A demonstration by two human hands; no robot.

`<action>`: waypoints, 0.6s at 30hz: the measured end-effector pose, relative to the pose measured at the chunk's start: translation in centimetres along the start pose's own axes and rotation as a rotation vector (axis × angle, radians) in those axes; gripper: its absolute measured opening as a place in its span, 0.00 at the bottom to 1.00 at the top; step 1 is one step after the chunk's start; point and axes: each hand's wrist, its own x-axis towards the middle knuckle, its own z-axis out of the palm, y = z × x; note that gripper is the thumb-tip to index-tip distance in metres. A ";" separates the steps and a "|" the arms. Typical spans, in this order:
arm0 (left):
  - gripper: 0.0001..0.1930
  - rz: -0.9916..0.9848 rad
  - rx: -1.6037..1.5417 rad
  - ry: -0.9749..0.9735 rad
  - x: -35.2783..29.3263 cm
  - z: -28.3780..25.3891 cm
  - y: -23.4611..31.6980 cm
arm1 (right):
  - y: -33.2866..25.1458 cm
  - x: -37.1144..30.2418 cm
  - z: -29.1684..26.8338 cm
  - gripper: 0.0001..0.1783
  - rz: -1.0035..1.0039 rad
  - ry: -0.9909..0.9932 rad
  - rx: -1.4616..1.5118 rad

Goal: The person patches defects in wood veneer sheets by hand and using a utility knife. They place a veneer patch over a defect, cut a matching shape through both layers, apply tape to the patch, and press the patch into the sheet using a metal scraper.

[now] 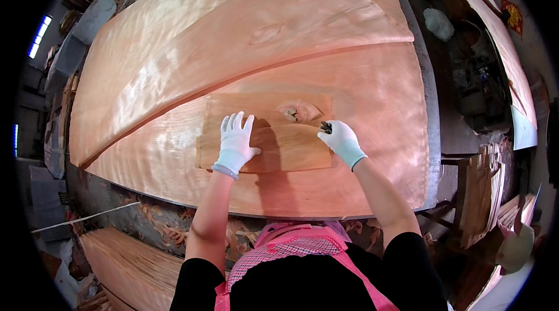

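Note:
Large thin wood veneer sheets lie spread on the table in front of me. On top of them rests a smaller, darker rectangular stack of veneer pieces. My left hand, in a white glove, lies palm down on its left part with the fingers stretched. At its right edge my gloved right hand is closed around a small dark object, mostly hidden by the fingers; its kind I cannot make out. Left of that hand shows a leaf-shaped spot with a rough, dark knot in it.
A folded-over veneer sheet covers the far part, its edge running diagonally. Veneer stacks stand at the lower left and at the right. Wood scraps litter the floor by the table's near edge. A white bag sits beyond the right edge.

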 end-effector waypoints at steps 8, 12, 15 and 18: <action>0.29 0.095 0.005 -0.665 -2.1 -9.4 -0.8 | 0.9 -7.8 -2.9 0.20 -0.323 -0.227 0.221; 0.26 0.035 -0.637 -0.832 -5.8 -14.4 -1.8 | 5.2 -7.3 -1.2 0.27 0.091 0.077 0.363; 0.26 -0.043 -0.743 -0.495 -3.3 -13.2 -1.8 | 6.2 -4.8 0.7 0.35 0.012 0.210 0.211; 0.29 -0.115 -0.395 -0.036 1.8 -6.1 -3.5 | 2.4 -1.9 1.1 0.40 0.005 0.199 0.092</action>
